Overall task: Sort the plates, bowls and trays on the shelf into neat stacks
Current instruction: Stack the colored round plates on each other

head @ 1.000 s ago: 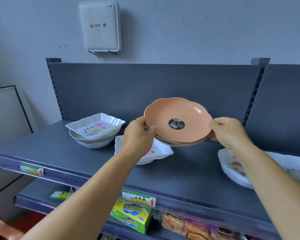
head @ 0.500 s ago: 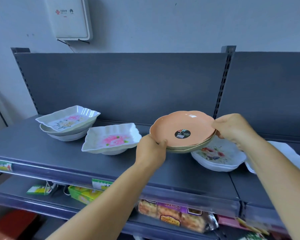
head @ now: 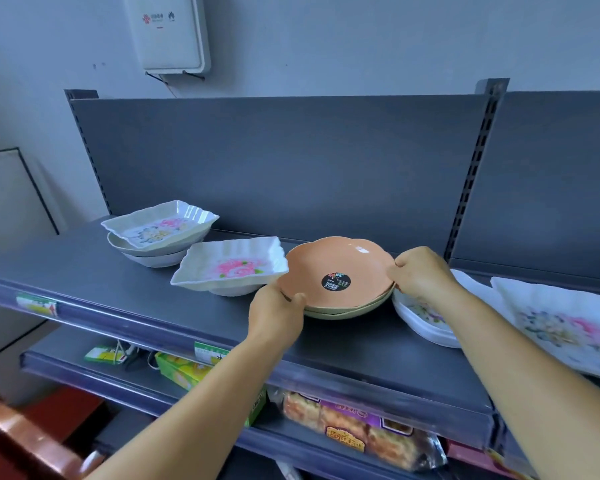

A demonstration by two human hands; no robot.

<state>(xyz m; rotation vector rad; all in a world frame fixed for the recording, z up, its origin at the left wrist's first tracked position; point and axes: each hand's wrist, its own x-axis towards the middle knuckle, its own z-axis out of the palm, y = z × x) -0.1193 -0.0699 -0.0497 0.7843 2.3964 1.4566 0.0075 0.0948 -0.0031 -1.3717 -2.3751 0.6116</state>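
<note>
Left hand [head: 277, 315] and right hand [head: 420, 271] each pinch opposite rim of orange plate stack [head: 336, 271], grip keeping it level. Stack low over shelf [head: 118, 296], between square floral tray [head: 230, 266] and white plate [head: 421, 318], probably being set down.

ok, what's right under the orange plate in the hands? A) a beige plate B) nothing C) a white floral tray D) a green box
A: a beige plate shows as a pale rim right beneath the orange plate, both held by the left hand and right hand.
</note>
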